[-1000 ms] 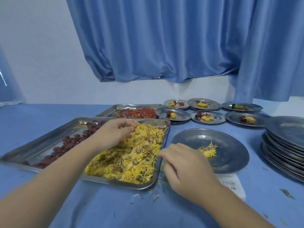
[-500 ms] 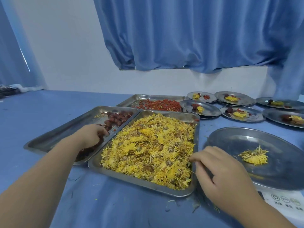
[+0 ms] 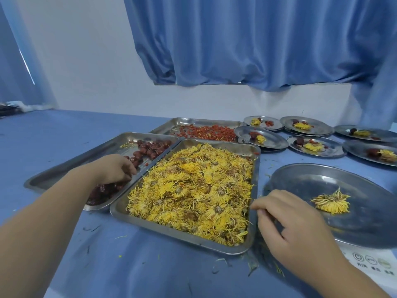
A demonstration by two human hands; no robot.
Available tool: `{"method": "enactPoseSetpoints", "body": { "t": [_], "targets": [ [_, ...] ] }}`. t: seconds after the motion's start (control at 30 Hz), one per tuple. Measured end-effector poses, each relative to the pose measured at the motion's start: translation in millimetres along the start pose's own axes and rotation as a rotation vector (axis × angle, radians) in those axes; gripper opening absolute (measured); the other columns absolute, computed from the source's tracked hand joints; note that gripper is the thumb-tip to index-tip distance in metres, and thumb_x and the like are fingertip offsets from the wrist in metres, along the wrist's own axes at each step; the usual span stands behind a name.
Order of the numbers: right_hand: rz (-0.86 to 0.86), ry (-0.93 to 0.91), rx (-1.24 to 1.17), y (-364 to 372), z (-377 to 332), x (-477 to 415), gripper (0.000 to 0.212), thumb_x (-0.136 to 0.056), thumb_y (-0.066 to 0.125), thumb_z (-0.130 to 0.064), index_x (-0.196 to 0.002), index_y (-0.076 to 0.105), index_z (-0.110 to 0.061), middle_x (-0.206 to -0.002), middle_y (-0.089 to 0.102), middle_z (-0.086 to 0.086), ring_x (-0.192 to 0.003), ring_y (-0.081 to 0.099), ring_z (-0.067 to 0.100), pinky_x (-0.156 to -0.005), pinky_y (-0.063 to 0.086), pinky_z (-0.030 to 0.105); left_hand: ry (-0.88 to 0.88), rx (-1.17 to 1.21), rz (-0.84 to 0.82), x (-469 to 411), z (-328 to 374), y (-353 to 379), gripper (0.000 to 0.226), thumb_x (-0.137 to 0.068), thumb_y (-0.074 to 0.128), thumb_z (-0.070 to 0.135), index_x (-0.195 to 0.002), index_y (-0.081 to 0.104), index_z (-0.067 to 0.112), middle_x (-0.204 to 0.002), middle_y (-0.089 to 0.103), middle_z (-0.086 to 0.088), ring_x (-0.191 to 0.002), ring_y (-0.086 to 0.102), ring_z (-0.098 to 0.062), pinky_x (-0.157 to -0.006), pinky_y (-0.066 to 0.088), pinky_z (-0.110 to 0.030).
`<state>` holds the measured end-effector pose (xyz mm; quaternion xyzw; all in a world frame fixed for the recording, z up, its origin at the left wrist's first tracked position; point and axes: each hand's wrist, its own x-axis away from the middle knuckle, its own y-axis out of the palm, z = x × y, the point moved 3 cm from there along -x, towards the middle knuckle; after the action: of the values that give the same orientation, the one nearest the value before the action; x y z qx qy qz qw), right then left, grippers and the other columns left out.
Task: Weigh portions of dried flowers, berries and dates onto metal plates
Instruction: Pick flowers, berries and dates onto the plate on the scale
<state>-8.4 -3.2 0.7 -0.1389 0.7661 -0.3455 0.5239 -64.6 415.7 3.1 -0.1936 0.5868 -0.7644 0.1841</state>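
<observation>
- Over the date tray (image 3: 64, 168), left hand (image 3: 111, 168) curls into dates (image 3: 154, 147); grip hidden.
- Loosely curled, empty, right hand (image 3: 292, 224) lies between flower tray (image 3: 182, 235) and plate (image 3: 322, 175).
- Three trays, seven plates.

Three trays (image 3: 71, 168), seven plates (image 3: 311, 181), two hands (image 3: 111, 168).

No text could be read. The flat white scale panel (image 3: 370, 263), under the round steel plate (image 3: 300, 179) at lower right, bore three round button symbols with small characters beneath, too blurred to make out.
</observation>
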Motion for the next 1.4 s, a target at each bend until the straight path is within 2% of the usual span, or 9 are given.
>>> {"method": "enactPoseSetpoints", "body": {
  "t": [0.13, 0.3, 0.4, 0.47, 0.63, 0.77, 0.87, 1.17, 1.4],
  "targets": [
    [0.047, 0.06, -0.052, -3.3, 5.3, -0.3, 0.017, -0.082, 0.054, -0.012, -0.083, 0.069, -0.02, -0.068, 0.052, -0.018, -0.065, 0.049, 0.003, -0.055, 0.041, 0.02, 0.035, 0.133, 0.214, 9.5, 9.9, -7.8, 0.012, -0.089, 0.067, 0.021, -0.094, 0.071, 0.032, -0.101, 0.069, 0.011, -0.096, 0.06, -0.01, -0.094, 0.043, -0.032],
    [0.195, 0.286, -0.364, -19.6, 13.7, 0.7, 0.026, -0.085, 0.057, -0.007, -0.081, 0.069, -0.03, -0.062, 0.061, -0.006, -0.06, 0.056, 0.013, -0.049, 0.042, 0.023, 0.194, 0.255, 0.313, 32.1, 64.3, -20.2, 0.007, -0.091, 0.064, 0.035, -0.088, 0.069, 0.038, -0.091, 0.068, 0.02, -0.082, 0.061, 0.002, -0.067, 0.04, -0.018],
    [0.28, 0.534, -0.626, -31.1, 26.3, -0.1, 0.031, -0.089, 0.054, -0.01, -0.077, 0.069, -0.035, -0.063, 0.062, -0.001, -0.05, 0.052, 0.017, -0.047, 0.045, 0.034, 0.317, 0.204, 0.292, 42.0, 112.3, -18.5, 0.008, -0.092, 0.061, 0.04, -0.091, 0.069, 0.039, -0.092, 0.067, 0.022, -0.076, 0.06, 0.01, -0.066, 0.04, -0.017],
    [0.378, 0.72, -0.764, -40.0, 40.7, 0.6, 0.032, -0.091, 0.053, -0.007, -0.076, 0.07, -0.03, -0.055, 0.06, -0.003, -0.046, 0.05, 0.012, -0.045, 0.044, 0.029, 0.401, 0.17, 0.269, 50.0, 148.1, -15.2, 0.01, -0.093, 0.059, 0.042, -0.093, 0.068, 0.038, -0.092, 0.066, 0.022, -0.07, 0.059, 0.013, -0.062, 0.04, -0.015],
    [0.614, 0.994, -1.014, -56.8, 72.2, 4.3, 0.026, -0.09, 0.049, -0.005, -0.079, 0.068, -0.019, -0.049, 0.054, -0.004, -0.042, 0.045, 0.01, -0.038, 0.039, 0.021, 0.676, 0.059, 0.286, 67.5, 236.8, -5.5, 0.023, -0.096, 0.053, 0.041, -0.112, 0.069, 0.034, -0.103, 0.065, 0.018, -0.092, 0.057, 0.004, -0.078, 0.041, -0.014],
    [0.696, 1.039, -1.089, -63.5, 82.2, 5.5, 0.024, -0.089, 0.048, -0.005, -0.083, 0.067, -0.017, -0.049, 0.051, -0.005, -0.043, 0.043, 0.01, -0.039, 0.036, 0.022, 0.821, -0.002, 0.235, 73.3, 298.4, 13.2, 0.024, -0.097, 0.053, 0.037, -0.117, 0.066, 0.034, -0.102, 0.057, 0.015, -0.091, 0.048, 0.005, -0.078, 0.033, -0.009],
    [0.705, 1.042, -1.114, -61.0, 83.4, 3.9, 0.023, -0.089, 0.048, -0.005, -0.083, 0.067, -0.015, -0.049, 0.05, -0.004, -0.041, 0.042, 0.009, -0.038, 0.036, 0.022, 0.848, -0.042, 0.159, 68.2, 332.5, 31.1, 0.024, -0.095, 0.058, 0.037, -0.118, 0.065, 0.034, -0.099, 0.052, 0.016, -0.089, 0.047, 0.002, -0.079, 0.036, -0.019],
    [0.487, 0.853, -1.06, -75.8, 112.2, -59.3, 0.026, -0.086, 0.047, -0.003, -0.077, 0.068, -0.015, -0.049, 0.049, -0.004, -0.043, 0.041, 0.01, -0.037, 0.034, 0.02, 0.863, 0.011, -0.067, 33.3, 363.6, 58.6, 0.035, -0.088, 0.064, 0.05, -0.119, 0.064, 0.033, -0.101, 0.056, 0.015, -0.088, 0.053, 0.0, -0.074, 0.039, -0.015],
    [0.391, 0.808, -1.06, -74.4, 156.4, -89.7, 0.022, -0.085, 0.047, 0.0, -0.082, 0.068, -0.007, -0.049, 0.05, -0.001, -0.043, 0.042, 0.011, -0.039, 0.033, 0.022, 0.739, 0.026, 0.05, -17.0, 331.2, 23.1, 0.023, -0.091, 0.059, 0.048, -0.106, 0.069, 0.033, -0.092, 0.06, 0.021, -0.08, 0.052, 0.011, -0.067, 0.038, -0.014]
  ]
}}
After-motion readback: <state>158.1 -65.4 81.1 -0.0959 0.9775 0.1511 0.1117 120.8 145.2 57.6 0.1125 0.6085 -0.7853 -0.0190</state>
